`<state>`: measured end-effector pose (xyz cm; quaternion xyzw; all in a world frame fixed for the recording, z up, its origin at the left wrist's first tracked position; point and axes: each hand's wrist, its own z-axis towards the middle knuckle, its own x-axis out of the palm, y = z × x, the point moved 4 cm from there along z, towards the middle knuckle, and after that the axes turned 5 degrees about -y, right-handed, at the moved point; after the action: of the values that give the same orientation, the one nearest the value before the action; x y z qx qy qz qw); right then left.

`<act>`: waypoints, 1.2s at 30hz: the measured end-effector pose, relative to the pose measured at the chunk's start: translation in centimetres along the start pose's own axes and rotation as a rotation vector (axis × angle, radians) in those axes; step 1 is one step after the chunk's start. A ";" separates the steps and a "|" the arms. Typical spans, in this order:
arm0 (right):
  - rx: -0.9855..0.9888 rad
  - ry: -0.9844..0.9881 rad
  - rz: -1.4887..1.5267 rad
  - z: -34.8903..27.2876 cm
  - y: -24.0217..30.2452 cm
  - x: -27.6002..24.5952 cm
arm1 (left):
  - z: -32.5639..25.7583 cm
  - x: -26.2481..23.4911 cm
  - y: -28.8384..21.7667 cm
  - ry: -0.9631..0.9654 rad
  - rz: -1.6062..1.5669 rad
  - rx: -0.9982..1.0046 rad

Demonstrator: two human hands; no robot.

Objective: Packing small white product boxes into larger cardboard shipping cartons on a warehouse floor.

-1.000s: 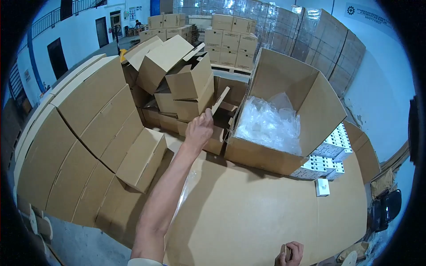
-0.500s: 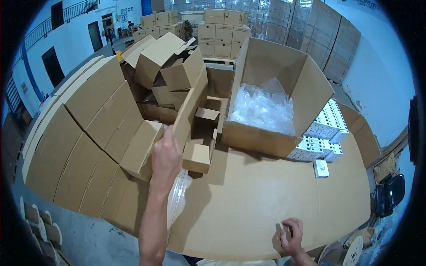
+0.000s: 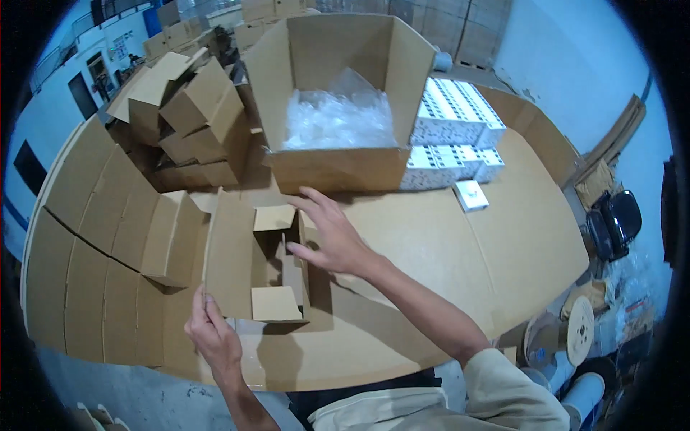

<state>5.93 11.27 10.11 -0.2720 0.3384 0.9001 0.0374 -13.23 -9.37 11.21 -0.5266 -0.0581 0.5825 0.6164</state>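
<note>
An open cardboard box (image 3: pixel 231 266) stands in front of me at the near left of the table, its inside showing. One wide flap is up on its left, and small flaps stick out at its far and near ends. My left hand (image 3: pixel 215 336) is closed on the near left edge of the wide flap. At the box's right side is my right hand (image 3: pixel 332 233), fingers spread. Its thumb reaches the right-hand flap and its forefinger extends past the far end; whether they press on the cardboard I cannot tell.
Behind stands a large carton (image 3: pixel 338 171) of clear plastic bags (image 3: pixel 338 118). Stacked white boxes (image 3: pixel 453 122) and one small white box (image 3: pixel 471 195) lie to its right on the cardboard-covered table (image 3: pixel 431 251). Folded brown boxes (image 3: pixel 190 108) pile at the far left, beside stacked cartons (image 3: pixel 86 287).
The box has come out from the left and nearer, upright before me. My left hand has moved nearer and lower with it. My right hand has left the table's front edge for the box.
</note>
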 end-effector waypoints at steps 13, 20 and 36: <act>0.158 0.192 -0.041 1.1 -2.4 4.0 | -3.5 2.9 7.6 0.112 -1.065 -0.694; 0.058 0.154 0.011 2.3 -2.1 3.7 | -6.9 0.8 -5.3 0.356 -0.142 0.769; 0.438 0.066 0.148 3.5 -6.1 4.9 | -15.3 0.1 0.4 0.091 0.147 0.620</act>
<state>1.68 17.58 6.17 -0.2612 0.5455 0.7961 0.0182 -2.98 -18.31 4.19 -0.3420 0.1879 0.5915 0.7056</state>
